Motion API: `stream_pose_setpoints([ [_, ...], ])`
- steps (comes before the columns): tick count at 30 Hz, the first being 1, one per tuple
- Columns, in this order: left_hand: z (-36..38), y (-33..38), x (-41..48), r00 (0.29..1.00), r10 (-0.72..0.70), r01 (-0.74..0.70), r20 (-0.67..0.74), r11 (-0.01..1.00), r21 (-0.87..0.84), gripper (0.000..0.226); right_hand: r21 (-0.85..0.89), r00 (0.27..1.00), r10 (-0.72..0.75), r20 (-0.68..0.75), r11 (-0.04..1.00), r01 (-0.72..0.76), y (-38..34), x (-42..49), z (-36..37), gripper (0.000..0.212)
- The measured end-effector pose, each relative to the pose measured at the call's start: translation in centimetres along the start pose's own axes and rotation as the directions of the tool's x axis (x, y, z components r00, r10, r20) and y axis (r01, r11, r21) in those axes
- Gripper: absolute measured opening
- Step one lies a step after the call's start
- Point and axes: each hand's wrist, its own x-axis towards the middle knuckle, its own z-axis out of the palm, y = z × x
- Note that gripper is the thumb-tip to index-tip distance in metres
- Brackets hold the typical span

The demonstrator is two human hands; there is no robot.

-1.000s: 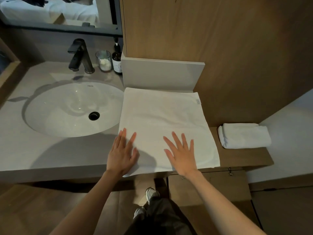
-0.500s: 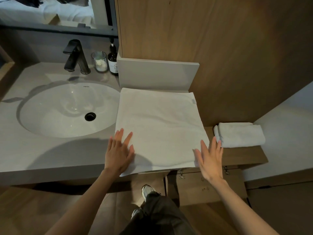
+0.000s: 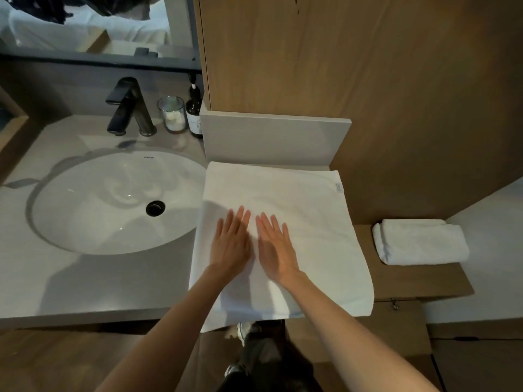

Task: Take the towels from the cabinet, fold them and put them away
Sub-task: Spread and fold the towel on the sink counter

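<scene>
towel (image 3: 297, 199) front edge overhanging, hands' (image 3: 232, 244) palms hidden

Towel (image 3: 297, 210) label txt too small; bottle (image 3: 194, 111) partly hidden.

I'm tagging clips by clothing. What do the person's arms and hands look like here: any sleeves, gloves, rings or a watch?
Both forearms are bare right down to the frame's bottom edge, so no sleeves show. The left hand and right hand wear no gloves. No watch, bracelet or ring is visible, though the motion blur could hide a thin ring.
</scene>
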Motion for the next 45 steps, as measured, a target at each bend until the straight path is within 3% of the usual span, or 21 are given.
stream_pose_setpoints([
  [6,0.2,-0.7,-0.2,0.999,-0.054,0.054,-0.009,0.998,0.033,0.056,-0.129,0.998,-0.064,-0.021,0.990,0.061,4.9,0.3,-0.2,0.056],
  [9,0.0,-0.6,-0.1,0.998,-0.068,0.068,-0.007,0.998,0.016,0.056,-0.161,0.998,0.034,-0.047,0.986,-0.041,8.2,0.6,-1.1,0.059],
  [14,-0.2,-0.5,-0.1,0.997,-0.080,0.080,-0.004,0.997,0.006,0.056,-0.072,0.977,0.191,-0.094,0.978,-0.198,13.1,-0.1,-2.4,0.055],
  [20,-0.4,-0.6,0.1,0.997,-0.074,0.074,-0.015,0.997,-0.016,0.053,-0.025,0.931,0.348,-0.112,0.936,-0.352,11.7,1.0,-2.4,0.055],
  [22,-1.0,-0.5,1.3,0.994,-0.069,0.067,-0.090,0.997,-0.024,0.047,0.008,0.943,0.296,-0.152,0.954,-0.299,9.6,1.5,-2.6,0.054],
  [25,-1.8,0.5,4.2,0.979,-0.052,0.040,-0.196,0.997,-0.065,0.043,0.023,0.981,0.102,-0.166,0.995,-0.100,6.0,3.5,-2.8,0.064],
  [28,-1.6,1.6,7.1,0.996,-0.039,0.036,-0.083,0.999,-0.033,0.053,0.088,0.984,0.099,-0.149,0.992,-0.086,3.4,6.3,-2.2,0.056],
  [31,-0.6,1.1,8.3,0.998,-0.060,0.057,0.028,0.996,0.072,0.071,0.001,0.989,0.112,-0.095,0.994,-0.113,3.2,7.8,-0.7,0.052],
  [35,0.1,-0.1,8.0,0.994,-0.109,0.108,0.005,0.990,0.096,0.063,-0.059,0.993,0.039,-0.112,0.997,-0.046,6.4,7.8,-0.9,0.051],
  [45,0.2,-0.8,7.9,0.987,-0.155,0.157,-0.032,0.983,0.099,0.057,-0.005,0.950,0.290,-0.118,0.956,-0.293,16.3,7.2,-3.6,0.056],
])
